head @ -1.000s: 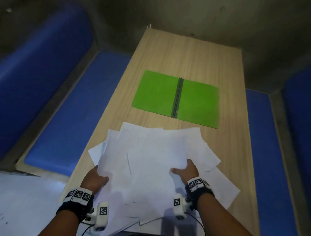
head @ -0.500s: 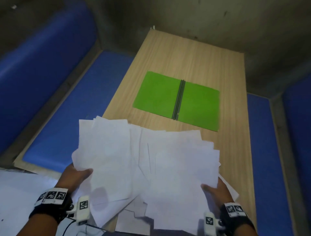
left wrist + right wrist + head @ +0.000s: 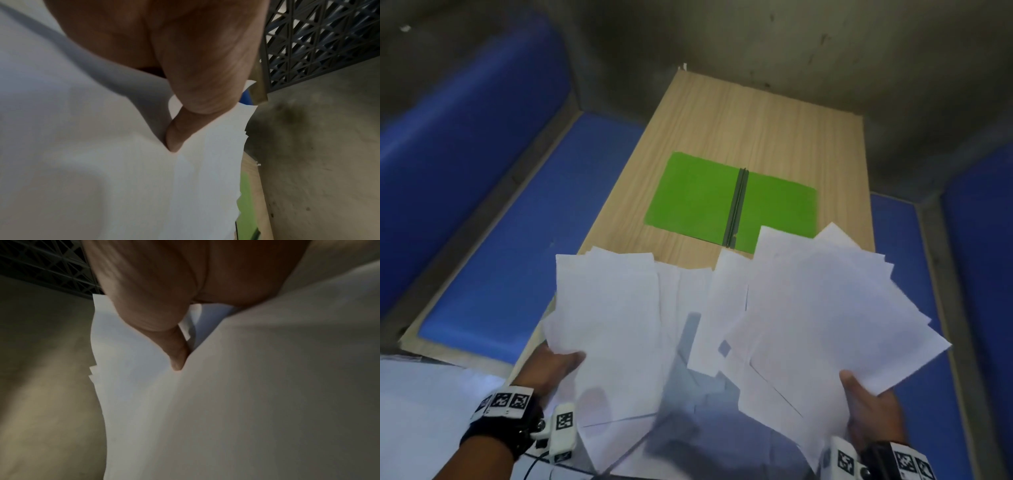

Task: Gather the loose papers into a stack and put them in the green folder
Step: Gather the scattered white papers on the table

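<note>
Left hand: the left hand [image 3: 548,368] pinches the near edge of one bunch of papers [image 3: 613,318], thumb [image 3: 174,139] pressed flat on the top sheet; the other fingers are hidden under the paper.
Right hand: the right hand [image 3: 873,411] pinches the near corner of the other bunch, its thumb [image 3: 177,360] on top and its fingers out of sight beneath.
Papers: white sheets, fanned and uneven, raised off the table [image 3: 739,113] between the two grips; the left bunch stands up from the left thumb, the right bunch splays away from the right thumb toward the folder; more sheets hang loosely in the gap between the hands.
Folder: the green folder [image 3: 695,195] lies open and flat on the table, beyond both grips, its dark spine [image 3: 738,205] running away from me; a corner of the right-hand bunch overlaps its near right corner in the head view, though I cannot tell whether they touch.
Table: pale wood grain, long and narrow, stretching away from the hands to the wall [image 3: 756,34].
Benches: blue padded seats [image 3: 524,212] run along both sides of the table, the left one outside the left grip, the right one outside the right grip.
Room: dim, with a rough grey wall; a dark lattice panel [image 3: 320,37] shows above in both wrist views.
</note>
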Available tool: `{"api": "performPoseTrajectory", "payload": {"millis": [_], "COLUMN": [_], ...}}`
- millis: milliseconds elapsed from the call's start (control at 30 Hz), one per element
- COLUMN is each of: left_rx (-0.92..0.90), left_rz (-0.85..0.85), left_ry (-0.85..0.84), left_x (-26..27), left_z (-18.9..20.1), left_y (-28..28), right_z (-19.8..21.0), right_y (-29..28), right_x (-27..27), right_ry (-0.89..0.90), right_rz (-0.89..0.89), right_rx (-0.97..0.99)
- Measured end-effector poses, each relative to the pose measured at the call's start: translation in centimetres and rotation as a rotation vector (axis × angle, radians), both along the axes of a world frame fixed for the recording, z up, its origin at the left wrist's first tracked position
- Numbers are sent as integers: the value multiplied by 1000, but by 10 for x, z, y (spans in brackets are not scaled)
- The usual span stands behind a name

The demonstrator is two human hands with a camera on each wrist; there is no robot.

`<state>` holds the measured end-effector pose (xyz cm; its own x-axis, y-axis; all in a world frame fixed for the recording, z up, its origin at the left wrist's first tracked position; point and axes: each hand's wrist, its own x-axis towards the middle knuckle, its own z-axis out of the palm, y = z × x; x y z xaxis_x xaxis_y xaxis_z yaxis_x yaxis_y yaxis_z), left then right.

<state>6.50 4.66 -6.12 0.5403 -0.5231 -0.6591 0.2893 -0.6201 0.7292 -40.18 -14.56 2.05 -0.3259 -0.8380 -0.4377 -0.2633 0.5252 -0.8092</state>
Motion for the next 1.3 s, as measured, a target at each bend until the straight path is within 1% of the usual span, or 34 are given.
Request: {"api": "performPoseTrajectory", "payload": {"millis": [100, 200, 300, 367, 467, 500, 567, 667, 800, 900, 1000, 1067, 1100, 1167, 1200, 1267, 1300], "left_rx": [-20, -58, -106, -105, -38, -18, 6, 21, 71, 102, 152, 209, 233, 231, 201, 140, 100], "left_rz": [-37, 25, 78, 76, 143, 158, 147, 98, -10, -98, -260, -392, -430, -434, -397, -287, -254], "left_ry": [104, 225, 307, 346, 283, 267, 260, 261, 183, 131, 88, 38, 32, 124, 183, 274, 285], "left_x": [-29, -62, -92, -103, -103, -101, -101, -100, -89, -72, -58, -57, -57, -62, -64, -71, -75], "left_z": [-4, -12, -14, -17, -41, -49, -45, -37, -36, -27, -14, -3, -1, 0, -4, -10, -9], "left_y": [-7, -16, -24, -27, -26, -25, -27, -31, -34, -41, -51, -60, -63, -66, -65, -60, -56], "right_z": [1, -15, -37, -49, -66, -68, -70, -66, -63, -53, -45, -46, -51, -61, -65, -74, -76], "right_y": [11, 30, 49, 59, 66, 66, 65, 58, 41, 19, -5, -17, -21, -22, -20, -12, -8], "right_x": [22, 52, 76, 85, 85, 85, 82, 76, 62, 49, 44, 54, 61, 79, 88, 101, 105], "right_ry": [-44, -74, -89, -110, -119, -116, -96, -12, 132, 148, 136, 115, 130, 178, 198, 244, 263], "right_rz": [3, -3, 54, 80, 107, 123, 137, 130, 132, 167, 310, 423, 483, 579, 600, 598, 585], "right_rx": [-21, 31, 61, 166, 349, 377, 382, 299, 140, 68, 34, 97, 143, 216, 234, 253, 250]}}
